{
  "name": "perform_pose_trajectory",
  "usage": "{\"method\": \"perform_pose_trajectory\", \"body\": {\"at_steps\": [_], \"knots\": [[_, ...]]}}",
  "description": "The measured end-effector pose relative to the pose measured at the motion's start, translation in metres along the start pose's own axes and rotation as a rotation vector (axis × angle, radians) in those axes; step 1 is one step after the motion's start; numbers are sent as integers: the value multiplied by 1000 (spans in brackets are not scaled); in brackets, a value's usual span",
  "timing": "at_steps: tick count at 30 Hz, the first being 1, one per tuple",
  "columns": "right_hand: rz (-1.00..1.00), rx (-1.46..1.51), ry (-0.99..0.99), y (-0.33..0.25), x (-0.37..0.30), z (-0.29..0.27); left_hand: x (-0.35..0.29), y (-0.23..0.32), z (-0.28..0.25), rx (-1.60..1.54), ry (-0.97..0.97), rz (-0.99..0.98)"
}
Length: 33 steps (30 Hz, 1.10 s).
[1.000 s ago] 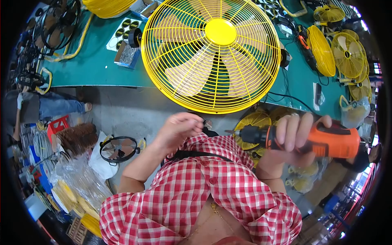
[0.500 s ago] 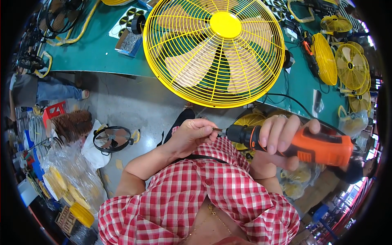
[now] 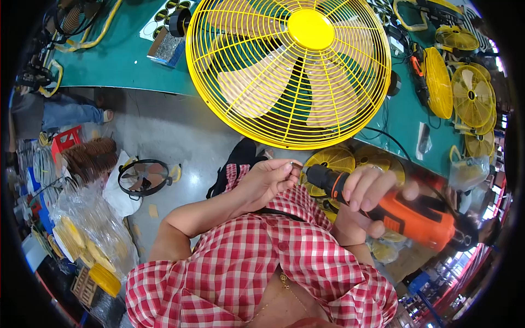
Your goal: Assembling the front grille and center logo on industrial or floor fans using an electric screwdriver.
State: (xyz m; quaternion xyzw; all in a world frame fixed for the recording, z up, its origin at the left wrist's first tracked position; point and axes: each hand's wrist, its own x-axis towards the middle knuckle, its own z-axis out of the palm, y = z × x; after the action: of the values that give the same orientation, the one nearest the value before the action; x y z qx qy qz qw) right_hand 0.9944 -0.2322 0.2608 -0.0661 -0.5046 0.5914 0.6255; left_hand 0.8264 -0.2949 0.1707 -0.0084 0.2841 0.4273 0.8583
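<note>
My right hand (image 3: 367, 192) is wrapped around an orange and black power screwdriver (image 3: 418, 218), its nose pointing left. My left hand (image 3: 273, 177) is closed, with thumb and fingertips pinching a small brown, narrow piece (image 3: 296, 164) whose kind I cannot make out. That piece is right by the screwdriver's tip; whether they touch is hard to tell. Beyond my hands, a large yellow fan (image 3: 292, 123) with a wire guard and pale blades stands at the edge of the green table (image 3: 126, 68). Neither hand touches it.
A box of small metal parts (image 3: 167, 49) lies left of the fan. More yellow fan guards (image 3: 438, 82) stand along the table's right. On the floor at left are a black-ringed fan (image 3: 144, 179) and plastic-wrapped parts (image 3: 95, 229). A person's leg (image 3: 71, 116) shows at far left.
The screwdriver's rear end has swung down and toward me, tilting its nose upward. My left hand still pinches the small brown piece by the tip. The whole view has shifted slightly.
</note>
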Motion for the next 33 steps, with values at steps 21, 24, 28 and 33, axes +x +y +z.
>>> {"method": "perform_pose_trajectory", "body": {"at_steps": [21, 24, 28, 33], "knots": [[78, -207, -349, 33, 31, 7, 23, 17, -42, 472, 180, 278], [109, -285, -487, 35, 41, 14, 20, 21, -38, 519, 190, 265], [141, -334, -546, 36, 48, 23, 18, 21, -26, 438, 211, 306], [111, -285, -476, 47, 46, 31, 18, 18, -21, 365, 208, 303]]}}
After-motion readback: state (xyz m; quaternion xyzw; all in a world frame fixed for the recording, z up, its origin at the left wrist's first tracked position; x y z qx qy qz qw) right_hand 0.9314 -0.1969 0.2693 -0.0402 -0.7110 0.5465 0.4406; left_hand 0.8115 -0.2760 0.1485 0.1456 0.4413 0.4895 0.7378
